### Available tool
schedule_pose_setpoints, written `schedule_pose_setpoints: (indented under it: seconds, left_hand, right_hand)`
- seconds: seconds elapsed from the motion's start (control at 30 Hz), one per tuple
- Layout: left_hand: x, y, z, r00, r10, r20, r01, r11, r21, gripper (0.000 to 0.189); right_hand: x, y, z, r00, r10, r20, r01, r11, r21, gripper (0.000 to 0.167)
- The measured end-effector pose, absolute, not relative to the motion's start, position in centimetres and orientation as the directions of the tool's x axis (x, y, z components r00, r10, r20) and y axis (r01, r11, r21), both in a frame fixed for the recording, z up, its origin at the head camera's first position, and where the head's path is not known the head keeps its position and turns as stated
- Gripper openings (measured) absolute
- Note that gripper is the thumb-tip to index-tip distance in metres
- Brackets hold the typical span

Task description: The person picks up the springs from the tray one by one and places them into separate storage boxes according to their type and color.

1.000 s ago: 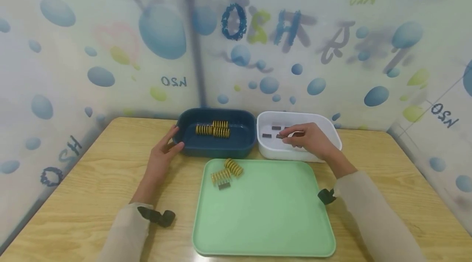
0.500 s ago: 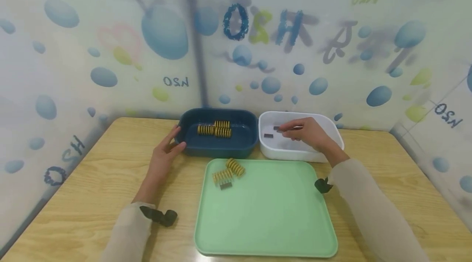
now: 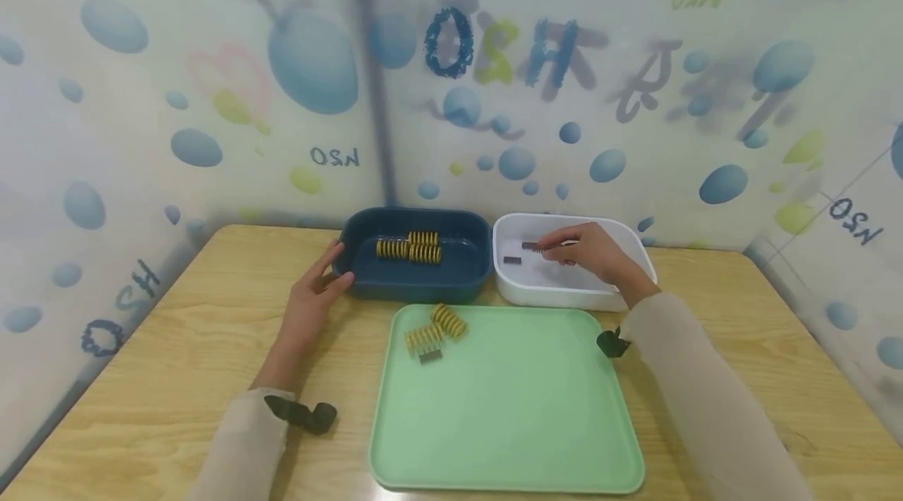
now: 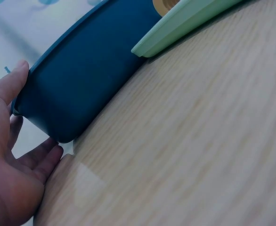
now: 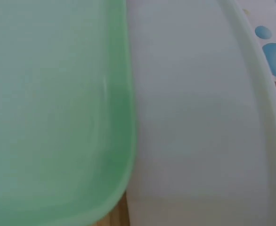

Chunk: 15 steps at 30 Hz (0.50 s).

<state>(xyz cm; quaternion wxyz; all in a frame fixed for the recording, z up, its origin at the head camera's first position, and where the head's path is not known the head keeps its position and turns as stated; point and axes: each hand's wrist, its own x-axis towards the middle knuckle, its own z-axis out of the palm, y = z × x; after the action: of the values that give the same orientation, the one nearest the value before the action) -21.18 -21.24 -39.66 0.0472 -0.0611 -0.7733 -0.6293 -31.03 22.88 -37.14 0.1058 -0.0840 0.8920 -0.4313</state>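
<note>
My left hand (image 3: pixel 310 301) rests at the left end of the dark blue bin (image 3: pixel 416 289), thumb and fingers touching its rim. The left wrist view has the thumb (image 4: pixel 15 82) against the rim and the other fingers low by the bin's end. Three yellow-and-black coil springs (image 3: pixel 425 253) lie inside that bin. My right hand (image 3: pixel 592 252) reaches into the white bin (image 3: pixel 557 295) and pinches a small dark spring (image 3: pixel 538 250) between thumb and fingertips. Close by lie two more small dark springs (image 3: pixel 512 259). The right hand is out of sight in the right wrist view.
In front of the bins lies a green tray (image 3: pixel 508 407). At its back left corner are two yellow springs (image 3: pixel 448 321) and a small dark spring (image 3: pixel 430 357). The wooden table (image 3: pixel 176 375) ends at a patterned wall (image 3: pixel 282 187) behind the bins.
My right hand has moved slightly back and left inside the white bin, with the small dark spring at its fingertips. The left hand stays at the blue bin's rim.
</note>
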Motion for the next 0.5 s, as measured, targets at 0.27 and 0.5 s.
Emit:
schedule_pose_setpoints:
  seconds: [0.27, 0.5]
  left_hand:
    - [-21.2, -21.2, -39.8, -0.988, 0.039, 0.149, 0.154, 0.194, 0.969, 0.060]
    - [-21.1, -21.2, -39.8, -0.987, 0.041, 0.154, 0.159, 0.188, 0.969, 0.060]
  right_hand:
    - [-31.7, 22.8, -37.9, -0.958, -0.251, -0.136, -0.045, 0.602, -0.797, 0.028]
    - [-32.2, 22.5, -38.5, -0.956, -0.257, -0.144, -0.051, 0.626, -0.778, 0.025]
